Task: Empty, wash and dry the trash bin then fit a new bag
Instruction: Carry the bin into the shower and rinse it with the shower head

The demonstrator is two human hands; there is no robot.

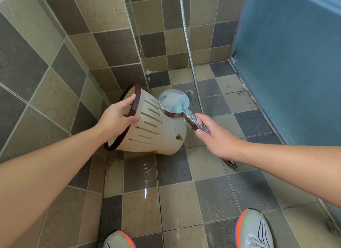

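Over the wet tiled floor, near the far-left corner, the left hand grips the tipped bin by its brown rim, mouth facing left; the right hand is wrapped round the shower head handle, head against the bin's side

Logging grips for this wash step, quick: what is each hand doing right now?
Left hand: grips the trash bin by its rim.
Right hand: holds the shower head by its handle.

Tight corner at eleven, open floor toward six

The tilted bin and shower head crowd the tiled corner; the hose hangs at twelve, the blue door blocks two; wet floor lies open.
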